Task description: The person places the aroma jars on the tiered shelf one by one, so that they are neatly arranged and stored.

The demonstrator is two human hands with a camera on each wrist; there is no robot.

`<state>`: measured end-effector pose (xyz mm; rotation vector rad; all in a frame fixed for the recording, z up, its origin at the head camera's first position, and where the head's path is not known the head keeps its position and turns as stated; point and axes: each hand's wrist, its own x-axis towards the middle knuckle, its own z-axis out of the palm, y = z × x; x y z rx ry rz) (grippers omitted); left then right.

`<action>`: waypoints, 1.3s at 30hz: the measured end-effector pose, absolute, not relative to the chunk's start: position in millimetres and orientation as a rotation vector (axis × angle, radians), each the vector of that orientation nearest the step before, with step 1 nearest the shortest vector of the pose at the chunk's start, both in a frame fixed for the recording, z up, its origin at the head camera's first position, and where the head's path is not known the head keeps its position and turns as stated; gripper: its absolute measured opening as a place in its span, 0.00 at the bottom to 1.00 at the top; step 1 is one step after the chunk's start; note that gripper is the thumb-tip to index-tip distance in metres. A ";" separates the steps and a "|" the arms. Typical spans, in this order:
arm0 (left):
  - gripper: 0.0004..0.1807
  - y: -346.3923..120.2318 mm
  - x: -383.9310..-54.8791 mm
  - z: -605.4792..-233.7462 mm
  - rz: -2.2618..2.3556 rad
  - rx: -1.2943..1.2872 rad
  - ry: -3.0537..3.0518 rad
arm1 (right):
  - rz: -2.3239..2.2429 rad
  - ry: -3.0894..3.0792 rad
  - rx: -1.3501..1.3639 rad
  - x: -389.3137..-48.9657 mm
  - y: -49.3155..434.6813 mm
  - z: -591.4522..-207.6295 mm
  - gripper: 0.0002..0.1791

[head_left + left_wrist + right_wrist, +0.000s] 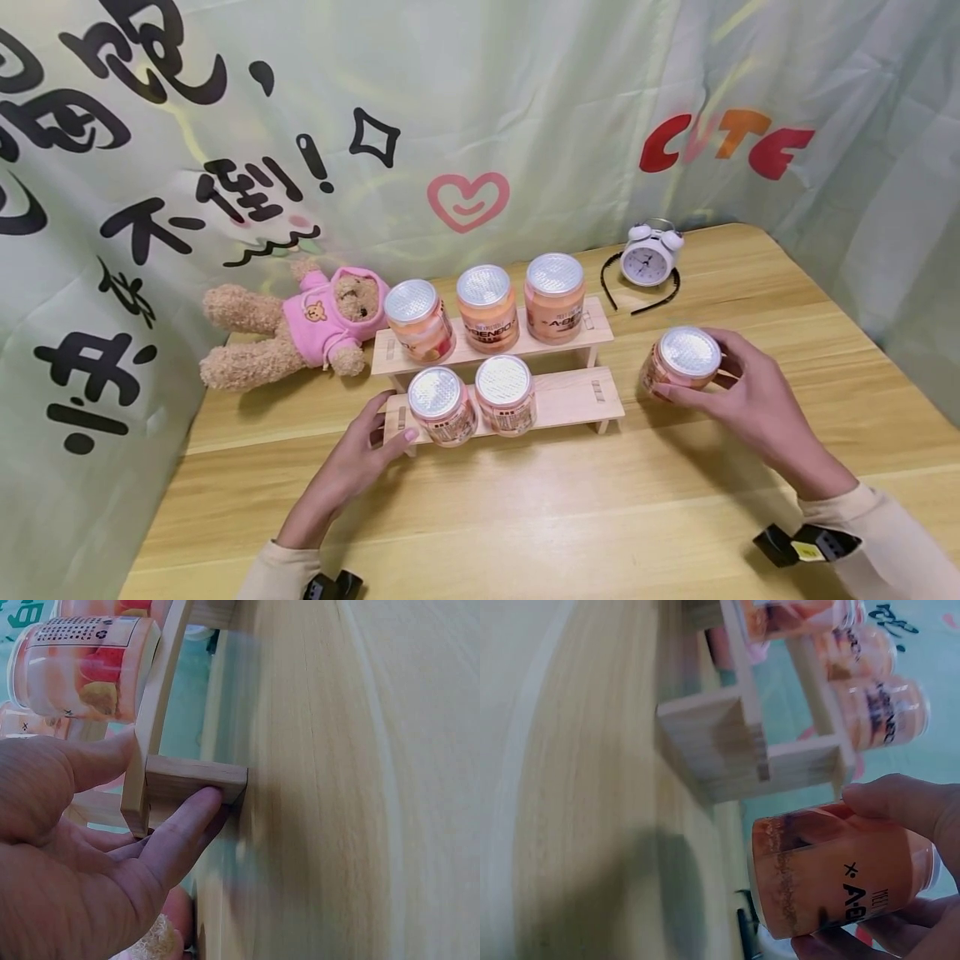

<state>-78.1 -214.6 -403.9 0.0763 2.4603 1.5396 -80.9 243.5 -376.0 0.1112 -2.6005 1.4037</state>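
A two-step wooden shelf (566,398) carries peach-coloured jars with silver lids. Two of them, such as the front jar (506,396), stand on the lower step, and three, among them the rear jar (555,298), on the upper one. My left hand (360,450) grips the lower step's left end. In the left wrist view its thumb is at the board and a finger lies along the short leg (199,771). To the right of the shelf, my right hand (750,392) holds another jar (832,874) around its side, with its shadow on the table beneath.
A teddy bear (318,321) in a pink hoodie lies left of the shelf. At the back right stand a white alarm clock (647,254) and a black headband (663,302). A printed curtain (555,100) hangs behind the wooden table (525,517).
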 end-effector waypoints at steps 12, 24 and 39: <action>0.35 -215.7 -77.7 -405.0 1.556 0.079 2.452 | 1.445 -2.536 0.283 -66.7 215.3 -361.2 0.37; 0.36 -215.2 -77.4 -404.1 1.536 0.080 2.468 | 1.483 -2.509 0.451 -67.8 186.9 -360.9 0.38; 0.36 -215.6 -77.9 -406.1 1.542 0.091 2.472 | 1.588 -2.576 0.513 -82.3 157.3 -361.4 0.39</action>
